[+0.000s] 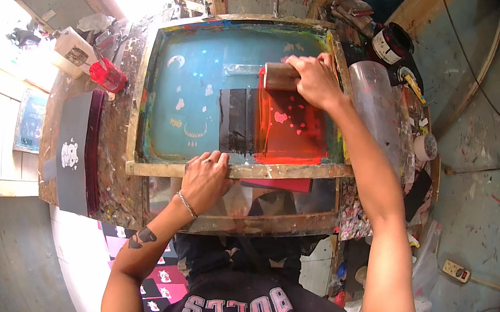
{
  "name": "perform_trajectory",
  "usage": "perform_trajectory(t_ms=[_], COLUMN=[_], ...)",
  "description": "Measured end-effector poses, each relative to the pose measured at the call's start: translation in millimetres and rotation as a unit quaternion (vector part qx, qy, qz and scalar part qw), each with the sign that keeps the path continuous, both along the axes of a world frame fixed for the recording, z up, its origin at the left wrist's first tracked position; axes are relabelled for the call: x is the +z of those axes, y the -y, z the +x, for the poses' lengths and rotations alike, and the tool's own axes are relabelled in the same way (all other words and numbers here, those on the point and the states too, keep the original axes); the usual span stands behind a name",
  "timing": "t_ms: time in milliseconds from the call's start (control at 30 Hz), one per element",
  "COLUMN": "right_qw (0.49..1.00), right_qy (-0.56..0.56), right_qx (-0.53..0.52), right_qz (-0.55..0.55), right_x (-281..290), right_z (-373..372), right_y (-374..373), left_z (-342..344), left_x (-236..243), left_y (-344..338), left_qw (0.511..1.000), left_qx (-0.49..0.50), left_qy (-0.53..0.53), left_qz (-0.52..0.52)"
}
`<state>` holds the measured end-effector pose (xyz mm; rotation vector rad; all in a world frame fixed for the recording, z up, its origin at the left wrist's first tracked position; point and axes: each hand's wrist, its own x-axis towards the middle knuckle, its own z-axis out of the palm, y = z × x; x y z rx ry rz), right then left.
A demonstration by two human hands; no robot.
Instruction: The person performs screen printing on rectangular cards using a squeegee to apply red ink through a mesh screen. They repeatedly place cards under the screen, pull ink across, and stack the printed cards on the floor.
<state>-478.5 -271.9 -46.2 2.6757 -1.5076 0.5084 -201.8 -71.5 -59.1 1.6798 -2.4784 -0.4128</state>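
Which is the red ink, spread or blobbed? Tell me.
Spread: the red ink covers a broad, streaked patch of the screen, below the squeegee in the right hand.

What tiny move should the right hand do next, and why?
Perhaps the right hand should draw the squeegee gently toward the near edge of the frame. The squeegee sits at the far end of the red ink, with the pink shapes nearer, and the left hand rests on that edge, which may help steady the frame.

2 bare arms (378, 192) extend forward, the left hand (207, 170) low with its back upward, the right hand (315, 79) farther out and curled in a grip
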Motion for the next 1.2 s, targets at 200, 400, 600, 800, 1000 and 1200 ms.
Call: perform_trajectory(t_ms=[200, 400, 600, 800, 1000, 1200], right_qw=[0.999, 0.998, 0.998, 0.981, 0.966, 0.971], right_qy=[0.034, 0.049, 0.019, 0.015, -0.002, 0.118], right_qx=[-0.002, 0.034, 0.019, 0.024, -0.042, -0.053], right_qz=[-0.025, 0.001, -0.053, -0.194, -0.253, -0.203], right_x=[-10.7, -9.5, -6.8, 45.7, 171.3, 229.9], right_z=[-2.6, 6.0, 0.2, -4.2, 1.9, 7.5], right_y=[11.6, -114.9, -183.2, -186.6, -96.5, -62.0], left_z=[-2.8, 5.6, 2.5, 12.6, -11.4, -44.7], left_x=[-4.3, -3.9, 1.2, 88.1, 126.8, -41.6], left_y=[1.1, -5.1, 0.6, 26.6, 31.2, -7.2], left_qw=[1.0, 1.0, 1.0, 0.998, 0.845, 0.981], left_qx=[-0.009, 0.0, -0.003, 0.026, 0.069, -0.134], left_qy=[0.003, -0.002, -0.029, -0.051, -0.254, -0.098], left_qz=[0.001, -0.01, -0.007, -0.026, -0.466, -0.1])
